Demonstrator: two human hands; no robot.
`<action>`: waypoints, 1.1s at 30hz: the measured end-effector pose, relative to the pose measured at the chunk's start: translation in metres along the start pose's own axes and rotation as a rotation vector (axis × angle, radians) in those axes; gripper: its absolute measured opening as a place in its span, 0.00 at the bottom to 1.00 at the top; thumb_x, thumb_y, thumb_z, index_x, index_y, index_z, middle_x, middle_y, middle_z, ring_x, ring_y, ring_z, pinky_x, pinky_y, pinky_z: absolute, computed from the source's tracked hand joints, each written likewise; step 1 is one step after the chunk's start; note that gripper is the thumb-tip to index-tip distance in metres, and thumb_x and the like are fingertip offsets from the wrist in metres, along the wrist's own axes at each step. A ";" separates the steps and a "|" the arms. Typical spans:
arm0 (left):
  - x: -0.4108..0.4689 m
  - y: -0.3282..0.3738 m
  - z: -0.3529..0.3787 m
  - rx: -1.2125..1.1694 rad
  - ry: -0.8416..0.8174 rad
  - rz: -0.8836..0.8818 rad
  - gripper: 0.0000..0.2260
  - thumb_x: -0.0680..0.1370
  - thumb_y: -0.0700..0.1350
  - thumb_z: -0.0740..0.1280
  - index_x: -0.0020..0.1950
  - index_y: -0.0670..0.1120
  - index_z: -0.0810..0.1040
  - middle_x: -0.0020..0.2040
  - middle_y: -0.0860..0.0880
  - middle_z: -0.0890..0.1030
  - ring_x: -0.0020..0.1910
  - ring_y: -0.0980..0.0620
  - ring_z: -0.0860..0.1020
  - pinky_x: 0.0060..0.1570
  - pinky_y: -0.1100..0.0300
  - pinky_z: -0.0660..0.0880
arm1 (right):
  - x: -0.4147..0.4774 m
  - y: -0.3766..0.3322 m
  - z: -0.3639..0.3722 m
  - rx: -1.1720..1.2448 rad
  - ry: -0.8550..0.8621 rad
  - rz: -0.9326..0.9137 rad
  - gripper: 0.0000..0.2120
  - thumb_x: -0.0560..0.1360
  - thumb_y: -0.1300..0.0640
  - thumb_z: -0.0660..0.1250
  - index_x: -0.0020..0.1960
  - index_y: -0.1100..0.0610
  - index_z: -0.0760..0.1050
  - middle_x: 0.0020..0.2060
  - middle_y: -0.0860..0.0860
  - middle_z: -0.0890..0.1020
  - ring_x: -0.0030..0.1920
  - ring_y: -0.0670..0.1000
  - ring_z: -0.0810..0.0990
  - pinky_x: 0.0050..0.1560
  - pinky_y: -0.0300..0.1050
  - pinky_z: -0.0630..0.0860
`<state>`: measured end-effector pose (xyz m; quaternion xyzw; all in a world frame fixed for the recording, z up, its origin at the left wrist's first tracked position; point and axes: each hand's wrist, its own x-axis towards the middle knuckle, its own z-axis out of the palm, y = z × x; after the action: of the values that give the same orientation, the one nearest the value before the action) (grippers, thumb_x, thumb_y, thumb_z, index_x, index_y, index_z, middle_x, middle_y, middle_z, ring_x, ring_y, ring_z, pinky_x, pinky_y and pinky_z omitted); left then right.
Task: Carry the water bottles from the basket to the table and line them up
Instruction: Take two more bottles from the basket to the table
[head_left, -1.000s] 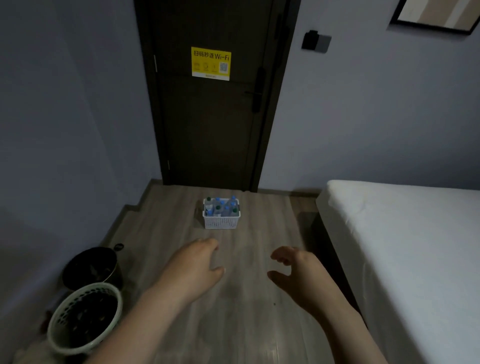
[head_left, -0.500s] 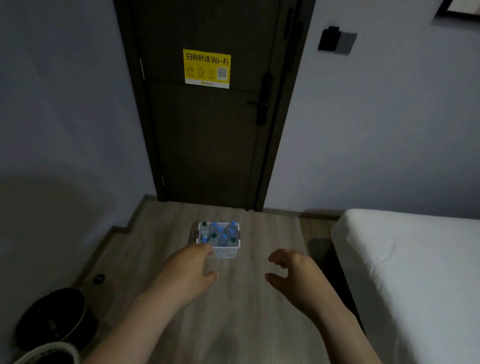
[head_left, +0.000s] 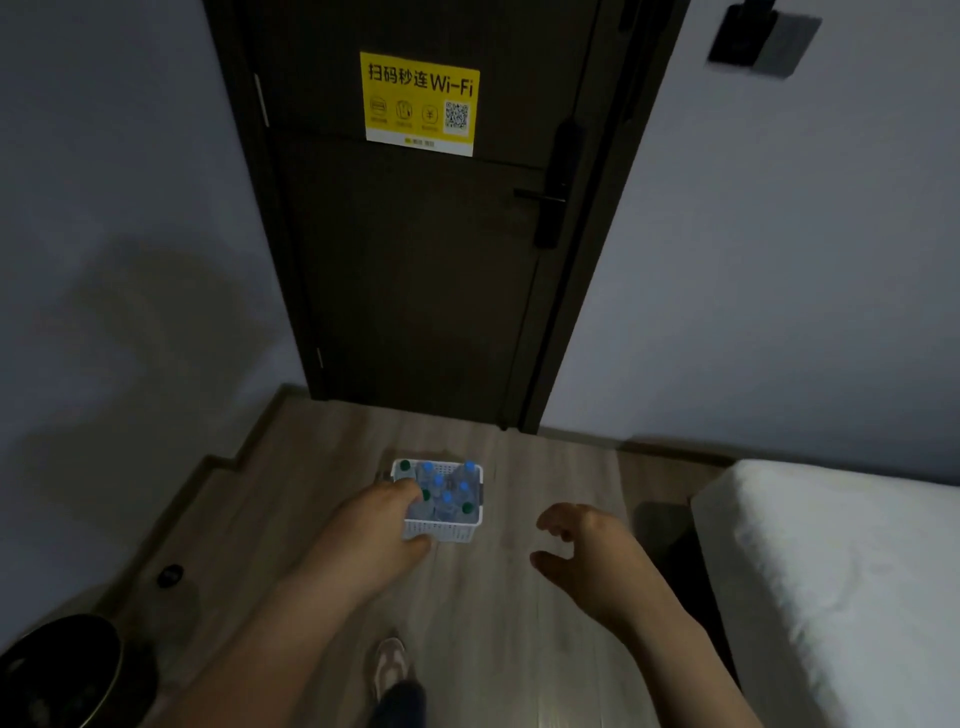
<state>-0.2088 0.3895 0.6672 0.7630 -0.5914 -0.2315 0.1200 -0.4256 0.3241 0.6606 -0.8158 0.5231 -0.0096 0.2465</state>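
A small white slotted basket (head_left: 447, 531) stands on the wooden floor in front of a dark door. Several clear water bottles (head_left: 451, 493) with blue and green caps stand upright in it. My left hand (head_left: 375, 535) reaches forward and overlaps the basket's left side in the view; its fingers are loosely curved and hold nothing. Whether it touches the basket is unclear. My right hand (head_left: 587, 551) hovers to the right of the basket, fingers loosely curled, empty. No table is in view.
A white bed (head_left: 841, 571) fills the right side. A dark round bin (head_left: 62, 670) stands at the lower left by the wall, with a small black object (head_left: 170, 575) on the floor near it. The dark door (head_left: 415, 260) carries a yellow Wi-Fi sign. My shoe (head_left: 390, 667) shows below.
I have moved closer to the basket and door. Both hands now sit nearer the basket, and the left hand overlaps its left side. The white bin has left the view.
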 end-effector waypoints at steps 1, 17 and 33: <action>0.016 -0.005 -0.001 -0.011 0.000 -0.007 0.16 0.76 0.49 0.67 0.62 0.49 0.72 0.61 0.52 0.75 0.58 0.55 0.74 0.48 0.68 0.67 | 0.017 0.001 0.000 -0.003 -0.006 0.001 0.18 0.75 0.49 0.67 0.64 0.47 0.71 0.59 0.44 0.76 0.56 0.41 0.75 0.56 0.35 0.74; 0.244 -0.092 0.002 -0.056 -0.180 -0.066 0.13 0.75 0.49 0.67 0.58 0.46 0.74 0.59 0.47 0.78 0.55 0.51 0.77 0.50 0.63 0.72 | 0.238 0.011 0.026 -0.027 -0.106 0.099 0.19 0.75 0.48 0.66 0.65 0.47 0.70 0.59 0.43 0.77 0.56 0.41 0.75 0.55 0.32 0.71; 0.354 -0.152 0.143 -0.055 -0.213 -0.180 0.12 0.78 0.48 0.64 0.58 0.43 0.74 0.57 0.45 0.79 0.55 0.49 0.77 0.53 0.61 0.71 | 0.372 0.098 0.139 0.023 -0.242 0.123 0.21 0.76 0.48 0.66 0.67 0.50 0.70 0.60 0.47 0.76 0.52 0.43 0.78 0.52 0.32 0.71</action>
<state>-0.0825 0.1047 0.3996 0.7805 -0.5235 -0.3370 0.0562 -0.3027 0.0274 0.4078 -0.7746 0.5383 0.0978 0.3173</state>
